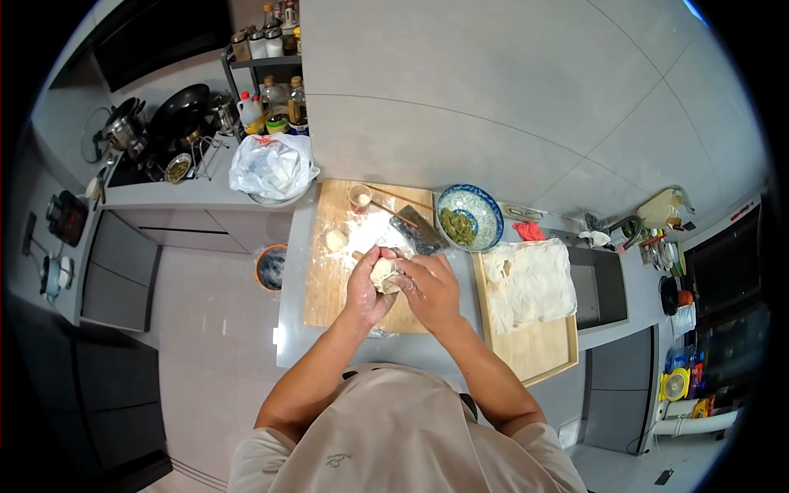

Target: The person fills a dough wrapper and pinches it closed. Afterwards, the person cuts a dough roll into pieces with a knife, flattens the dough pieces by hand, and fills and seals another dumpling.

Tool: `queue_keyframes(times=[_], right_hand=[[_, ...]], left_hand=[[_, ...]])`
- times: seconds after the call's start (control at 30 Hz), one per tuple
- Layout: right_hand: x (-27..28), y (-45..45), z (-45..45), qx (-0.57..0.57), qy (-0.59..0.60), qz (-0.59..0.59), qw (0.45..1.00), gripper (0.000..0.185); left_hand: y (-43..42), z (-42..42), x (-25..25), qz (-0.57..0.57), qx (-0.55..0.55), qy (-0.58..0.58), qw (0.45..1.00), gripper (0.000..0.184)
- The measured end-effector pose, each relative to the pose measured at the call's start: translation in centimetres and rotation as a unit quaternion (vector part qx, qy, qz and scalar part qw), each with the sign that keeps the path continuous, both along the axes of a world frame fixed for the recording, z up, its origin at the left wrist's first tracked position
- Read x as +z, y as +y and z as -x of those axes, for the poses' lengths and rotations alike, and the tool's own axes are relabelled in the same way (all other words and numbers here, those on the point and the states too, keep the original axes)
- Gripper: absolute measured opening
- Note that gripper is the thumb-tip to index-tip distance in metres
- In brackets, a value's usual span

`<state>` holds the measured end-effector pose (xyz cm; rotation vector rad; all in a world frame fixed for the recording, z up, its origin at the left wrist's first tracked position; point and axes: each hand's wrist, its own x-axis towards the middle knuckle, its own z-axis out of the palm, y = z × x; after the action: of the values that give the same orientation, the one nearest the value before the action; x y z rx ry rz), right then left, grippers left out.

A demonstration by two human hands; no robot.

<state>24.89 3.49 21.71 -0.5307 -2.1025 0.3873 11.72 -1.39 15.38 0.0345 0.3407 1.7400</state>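
A pale, round piece of dough (384, 276) is held between both hands above a floured wooden board (325, 292). My left hand (368, 287) cups it from the left, fingers curled round it. On its right side, the bent fingers of my right hand (429, 287) press against the dough. Another dough ball (335, 240) lies on the board to the left. Behind my hands are a small cup (360, 197) with something white in it, a thin stick and a dark flat item (419, 232). A blue-patterned bowl (485, 215) holds green filling (457, 227).
Right of the board, a wooden tray (526, 355) bears a white cloth (530, 283), with a sink (600, 287) beyond. A plastic bag (273, 167) sits in a bowl at the back left, near a bottle rack (267, 62). A bin (270, 268) stands on the floor.
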Motion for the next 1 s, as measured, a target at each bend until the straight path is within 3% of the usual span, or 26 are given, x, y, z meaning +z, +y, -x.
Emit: queue_keyframes(times=[0.77, 1.0], right_hand=[[-1.1, 1.8, -1.2, 0.093, -0.027, -0.089, 0.991, 0.038], [0.8, 1.8, -1.0, 0.109, -0.017, -0.05, 0.993, 0.033]], left_hand=[[-1.4, 0.9, 2.2, 0.061, -0.081, 0.071, 0.992, 0.048], [-1.5, 1.3, 3.1, 0.127, -0.124, 0.081, 0.981, 0.056]])
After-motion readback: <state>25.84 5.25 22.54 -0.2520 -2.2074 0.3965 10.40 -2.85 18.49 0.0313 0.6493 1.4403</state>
